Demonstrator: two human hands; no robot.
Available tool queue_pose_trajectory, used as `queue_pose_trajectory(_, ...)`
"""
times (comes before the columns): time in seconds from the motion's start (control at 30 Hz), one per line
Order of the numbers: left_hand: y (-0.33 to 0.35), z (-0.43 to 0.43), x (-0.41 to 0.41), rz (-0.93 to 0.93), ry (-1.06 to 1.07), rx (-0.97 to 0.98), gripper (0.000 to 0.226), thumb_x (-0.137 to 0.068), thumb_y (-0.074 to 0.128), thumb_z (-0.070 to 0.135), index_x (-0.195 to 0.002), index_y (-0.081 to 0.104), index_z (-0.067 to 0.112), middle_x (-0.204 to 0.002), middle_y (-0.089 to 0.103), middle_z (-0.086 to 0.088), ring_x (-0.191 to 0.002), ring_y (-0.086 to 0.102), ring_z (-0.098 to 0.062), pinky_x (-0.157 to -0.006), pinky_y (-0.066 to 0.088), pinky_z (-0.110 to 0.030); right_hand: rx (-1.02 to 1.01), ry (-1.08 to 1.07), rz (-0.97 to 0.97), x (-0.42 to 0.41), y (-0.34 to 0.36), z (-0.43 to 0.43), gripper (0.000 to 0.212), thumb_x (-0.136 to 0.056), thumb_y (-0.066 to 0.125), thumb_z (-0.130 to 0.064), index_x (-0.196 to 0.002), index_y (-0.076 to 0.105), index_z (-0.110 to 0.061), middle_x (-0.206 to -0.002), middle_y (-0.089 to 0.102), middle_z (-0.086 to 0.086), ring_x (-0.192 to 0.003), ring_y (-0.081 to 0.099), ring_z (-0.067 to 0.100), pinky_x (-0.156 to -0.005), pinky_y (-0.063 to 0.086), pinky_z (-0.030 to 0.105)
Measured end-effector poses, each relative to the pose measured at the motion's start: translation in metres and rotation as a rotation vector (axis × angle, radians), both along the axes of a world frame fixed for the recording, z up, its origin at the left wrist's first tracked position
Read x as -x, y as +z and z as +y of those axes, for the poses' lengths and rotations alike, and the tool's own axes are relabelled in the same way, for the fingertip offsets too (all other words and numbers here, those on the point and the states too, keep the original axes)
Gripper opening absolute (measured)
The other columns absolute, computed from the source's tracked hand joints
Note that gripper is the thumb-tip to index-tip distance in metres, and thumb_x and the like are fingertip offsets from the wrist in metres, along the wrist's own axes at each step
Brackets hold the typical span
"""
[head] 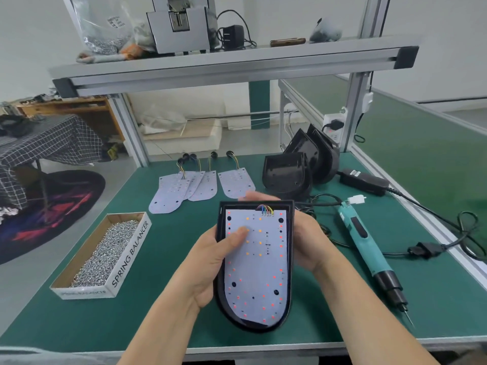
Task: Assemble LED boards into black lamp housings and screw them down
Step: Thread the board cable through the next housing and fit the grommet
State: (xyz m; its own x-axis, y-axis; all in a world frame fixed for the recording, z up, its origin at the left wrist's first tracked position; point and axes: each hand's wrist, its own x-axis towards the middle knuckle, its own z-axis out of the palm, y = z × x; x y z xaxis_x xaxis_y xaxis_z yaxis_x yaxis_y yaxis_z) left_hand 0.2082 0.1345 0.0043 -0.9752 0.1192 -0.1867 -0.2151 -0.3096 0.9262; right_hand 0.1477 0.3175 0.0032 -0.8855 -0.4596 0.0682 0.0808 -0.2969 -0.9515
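A black lamp housing (289, 262) is held above the green table, with a white LED board (257, 272) lying inside it. My left hand (210, 259) grips the housing's left edge, its thumb pressing on the board. From the right, my right hand (308, 241) holds the housing, its fingers wrapped behind the top. Coloured wires (266, 208) leave the board's top edge. Several loose LED boards (184, 188) with cables lie further back. Empty black housings (297, 164) are stacked at the back right. A teal electric screwdriver (369, 248) lies on the table to the right.
A cardboard box of screws (105, 254) marked SPRING BALANCER sits at the left. A black power adapter (363, 180) and cables (448, 233) lie at the right. An aluminium shelf (237, 64) crosses overhead. The table's front edge (79, 346) is close to me.
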Motion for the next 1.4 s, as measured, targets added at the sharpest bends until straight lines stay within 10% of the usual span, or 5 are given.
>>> queue_pose_trajectory(0.33, 0.001, -0.008, -0.006, -0.08, 0.001, -0.08, 0.048, -0.071, 0.083, 0.026, -0.112, 0.073, 0.003, -0.117, 0.072, -0.023, -0.097, 0.073, -0.036, -0.075, 0.06, -0.042, -0.295, -0.024, -0.019, 0.005, -0.002, 0.001, 0.069, -0.081, 0.044, -0.086, -0.113, 0.077, -0.035, -0.12, 0.074, -0.006, -0.12, 0.066, 0.018, -0.111, 0.041, 0.038)
queue_pose_trajectory(0.57, 0.005, -0.006, -0.003, -0.009, 0.142, 0.036, 0.041, -0.074, 0.081, 0.014, -0.111, 0.069, -0.001, -0.103, 0.076, -0.019, -0.086, 0.076, -0.034, -0.062, 0.061, -0.036, -0.395, 0.061, 0.134, -0.012, -0.001, 0.011, 0.042, -0.087, 0.053, -0.069, -0.113, 0.073, -0.043, -0.12, 0.072, -0.018, -0.117, 0.064, 0.002, -0.096, 0.048, 0.014)
queue_pose_trajectory(0.7, 0.006, -0.005, -0.001, 0.024, 0.162, 0.112, 0.034, -0.081, 0.079, 0.012, -0.112, 0.069, 0.002, -0.103, 0.076, -0.017, -0.089, 0.075, -0.036, -0.066, 0.061, -0.038, -0.378, -0.142, 0.139, -0.017, -0.006, -0.001, 0.018, -0.093, 0.066, -0.034, -0.105, 0.077, -0.025, -0.109, 0.077, -0.007, -0.107, 0.07, 0.014, -0.102, 0.05, 0.039)
queue_pose_trajectory(1.13, 0.009, -0.001, 0.003, 0.128, 0.208, 0.191, 0.026, -0.083, 0.079, 0.006, -0.107, 0.071, 0.008, -0.096, 0.079, -0.01, -0.084, 0.077, -0.029, -0.064, 0.06, -0.031, -0.308, -0.319, 0.204, -0.024, -0.012, -0.014, 0.038, -0.089, 0.057, -0.049, -0.102, 0.07, -0.016, -0.103, 0.075, 0.004, -0.103, 0.068, 0.028, -0.099, 0.05, 0.054)
queue_pose_trajectory(1.4, 0.012, -0.008, 0.016, 0.232, 0.087, 0.168, 0.025, -0.075, 0.083, 0.016, -0.097, 0.077, 0.023, -0.105, 0.077, -0.011, -0.093, 0.076, -0.029, -0.072, 0.06, -0.031, -0.17, -0.105, 0.096, -0.009, -0.016, 0.011, 0.09, -0.07, 0.062, -0.087, -0.137, 0.061, -0.027, -0.145, 0.057, -0.011, -0.138, 0.046, 0.002, -0.117, 0.033, 0.028)
